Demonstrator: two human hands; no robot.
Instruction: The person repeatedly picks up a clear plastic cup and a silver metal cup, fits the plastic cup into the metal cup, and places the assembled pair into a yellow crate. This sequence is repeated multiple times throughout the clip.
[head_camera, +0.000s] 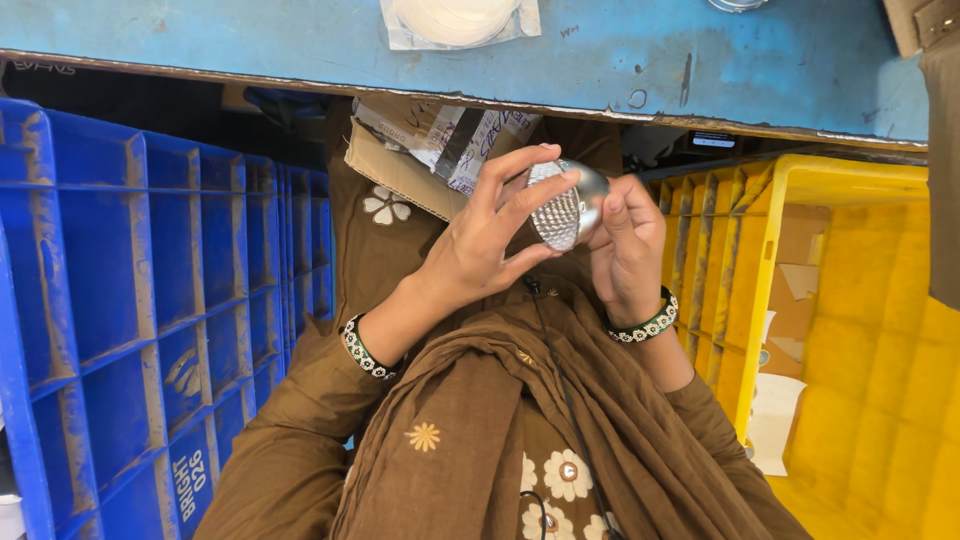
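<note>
Two hands, left hand (478, 250) and right hand (628, 250), grip a faceted, shiny metal reflector cup (566, 205).

Just one view here, head-mounted, looking steeply down over the wearer's chest (really close in). A blue crate (150, 300) fills the left, a yellow crate (850, 330) the right, and a blue workbench edge (600, 70) runs along the far side.

Reflector cup (566, 205) between two crates (150, 300), below the table (700, 70).
</note>
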